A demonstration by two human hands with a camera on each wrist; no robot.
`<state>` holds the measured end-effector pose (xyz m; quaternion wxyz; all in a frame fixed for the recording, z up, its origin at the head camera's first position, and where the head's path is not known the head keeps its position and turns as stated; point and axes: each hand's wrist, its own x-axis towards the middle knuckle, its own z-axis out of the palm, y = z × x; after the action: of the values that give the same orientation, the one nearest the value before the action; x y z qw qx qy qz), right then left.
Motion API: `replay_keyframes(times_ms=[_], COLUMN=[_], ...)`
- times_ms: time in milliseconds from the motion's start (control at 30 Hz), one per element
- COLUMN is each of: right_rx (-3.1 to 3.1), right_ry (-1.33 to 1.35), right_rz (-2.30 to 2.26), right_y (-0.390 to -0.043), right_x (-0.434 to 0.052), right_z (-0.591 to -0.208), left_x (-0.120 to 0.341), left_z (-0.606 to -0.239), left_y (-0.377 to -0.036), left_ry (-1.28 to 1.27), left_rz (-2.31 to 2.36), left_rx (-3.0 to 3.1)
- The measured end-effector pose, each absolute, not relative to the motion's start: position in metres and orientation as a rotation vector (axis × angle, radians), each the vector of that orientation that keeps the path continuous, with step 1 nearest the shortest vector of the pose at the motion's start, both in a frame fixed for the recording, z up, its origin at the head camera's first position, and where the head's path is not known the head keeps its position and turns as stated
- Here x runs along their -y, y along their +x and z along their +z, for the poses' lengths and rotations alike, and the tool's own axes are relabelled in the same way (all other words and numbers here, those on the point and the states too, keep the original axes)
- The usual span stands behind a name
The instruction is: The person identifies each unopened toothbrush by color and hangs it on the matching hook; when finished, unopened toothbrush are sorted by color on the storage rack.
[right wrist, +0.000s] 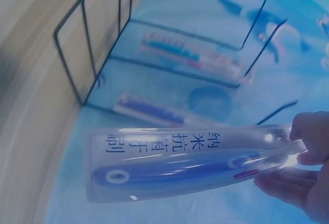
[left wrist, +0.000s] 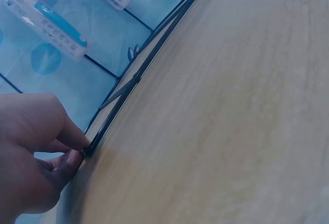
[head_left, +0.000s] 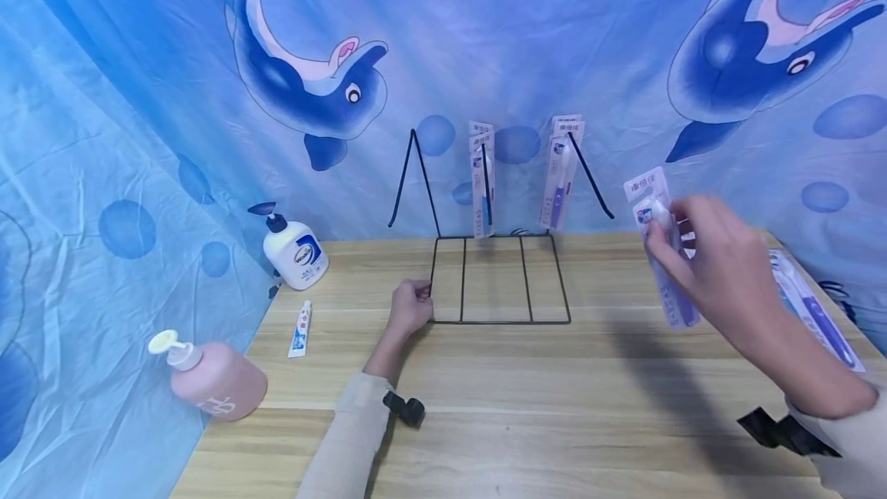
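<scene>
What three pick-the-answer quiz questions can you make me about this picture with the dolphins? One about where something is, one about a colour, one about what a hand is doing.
1. Where is the person's left hand?
A. at the front left corner of the black wire display rack
B. on a pump bottle
C. off the light wooden table

2. What colour is the tipped-over pump bottle at the table's left edge?
A. green
B. pink
C. black

3. What is the person's right hand doing?
A. lying flat
B. pressing a pump
C. holding a clear-packaged purple toothbrush

Answers: 1 A, fingers pinch the rack's corner wire in the left wrist view; 2 B, its body is pale pink; 3 C, fingers curl round the pack in the air.
</scene>
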<state>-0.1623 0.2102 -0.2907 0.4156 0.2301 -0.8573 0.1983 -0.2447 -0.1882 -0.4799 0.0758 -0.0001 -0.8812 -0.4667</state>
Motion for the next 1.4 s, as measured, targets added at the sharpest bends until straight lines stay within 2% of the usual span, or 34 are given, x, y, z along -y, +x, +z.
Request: replay_keyframes(times_ms=[267, 700, 1000, 1400], right_rx=[2.147, 2.134, 2.14, 1.994], right_ry=[0.645, 0.646, 0.581, 0.659], right_rz=[0.545, 0.592, 0.685, 0.765], right_y=[-0.14, -0.163, -0.21, -0.284], right_x=[-0.191, -0.181, -0.167, -0.151], right_z=[-0.295, -0.315, -0.323, -0.323], left_x=[0.188, 0.186, 0.188, 0.189], left_z=[-0.479, -0.482, -0.481, -0.483], left_y=[-0.244, -0.245, -0.245, -0.246], left_ry=[0.002, 0.019, 0.029, 0.023], left_rz=[-1.387, -1.407, -1.402, -1.408], left_rx=[2.649, 2.646, 2.646, 2.653])
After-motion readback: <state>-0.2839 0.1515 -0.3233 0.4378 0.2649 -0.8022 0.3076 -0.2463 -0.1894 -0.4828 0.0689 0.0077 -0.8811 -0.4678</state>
